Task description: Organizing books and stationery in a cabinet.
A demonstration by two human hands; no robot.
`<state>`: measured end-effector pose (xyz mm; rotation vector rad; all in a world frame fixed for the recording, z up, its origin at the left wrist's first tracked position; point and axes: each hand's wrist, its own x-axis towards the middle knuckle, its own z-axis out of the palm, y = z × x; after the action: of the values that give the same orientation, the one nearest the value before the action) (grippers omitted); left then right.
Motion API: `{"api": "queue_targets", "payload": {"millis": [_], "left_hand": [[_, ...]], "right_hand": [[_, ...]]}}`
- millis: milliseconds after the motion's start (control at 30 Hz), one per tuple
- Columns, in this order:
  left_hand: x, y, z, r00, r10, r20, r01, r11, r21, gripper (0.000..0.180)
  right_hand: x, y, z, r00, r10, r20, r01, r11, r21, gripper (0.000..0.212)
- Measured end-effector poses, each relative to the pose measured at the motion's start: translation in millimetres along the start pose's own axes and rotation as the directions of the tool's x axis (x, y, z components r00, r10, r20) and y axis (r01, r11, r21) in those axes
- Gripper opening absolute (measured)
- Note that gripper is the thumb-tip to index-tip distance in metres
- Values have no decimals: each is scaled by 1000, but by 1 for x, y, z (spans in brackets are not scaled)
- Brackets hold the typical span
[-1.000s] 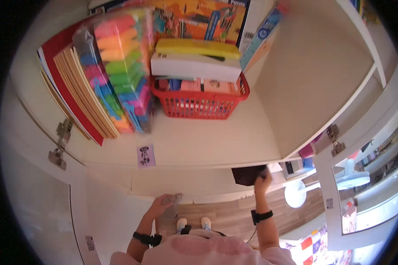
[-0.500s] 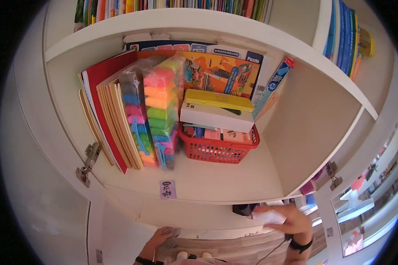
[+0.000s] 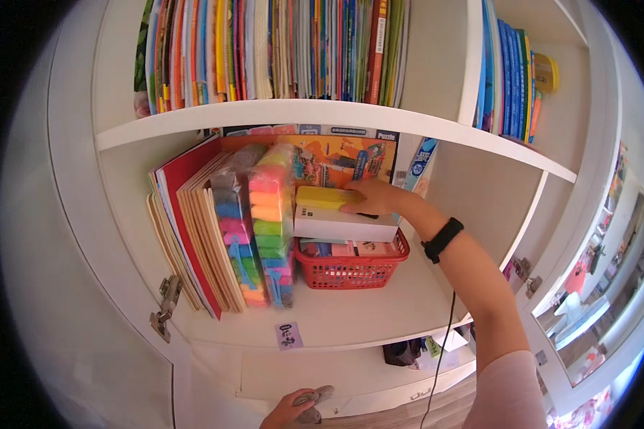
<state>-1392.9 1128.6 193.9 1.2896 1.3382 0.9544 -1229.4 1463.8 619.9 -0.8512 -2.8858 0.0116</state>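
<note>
My right hand reaches into the middle compartment, its fingers closed over the right end of a yellow pencil case. The case rests on a white box, which sits across the top of a red plastic basket. Small boxes and packets partly show inside the basket. Low in front of the cabinet, my left hand grips a grey, soft-looking cloth. Left of the basket stand two clear bags of coloured modelling clay.
Brown folders and a red folder lean at the left. A purple card lies near the shelf's front edge. Books fill the shelf above. A dark bag sits on the lower shelf. Open doors with hinges flank the compartment.
My right hand has risen from below the shelf's front edge to the yellow pencil case. The left hand stays low with the grey cloth. The view has tilted up, showing more books.
</note>
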Motion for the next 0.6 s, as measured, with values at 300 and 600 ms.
{"api": "queue_targets", "payload": {"millis": [300, 600], "left_hand": [[-47, 71, -24, 963, 144, -226, -172, 979, -108, 33], [-24, 194, 10, 523, 851, -50, -736, 481, 477, 44]], "right_hand": [[-177, -104, -17, 990, 143, -17, -60, 521, 851, 63], [-301, -139, 165, 864, -71, 499, -453, -541, 709, 73]]}}
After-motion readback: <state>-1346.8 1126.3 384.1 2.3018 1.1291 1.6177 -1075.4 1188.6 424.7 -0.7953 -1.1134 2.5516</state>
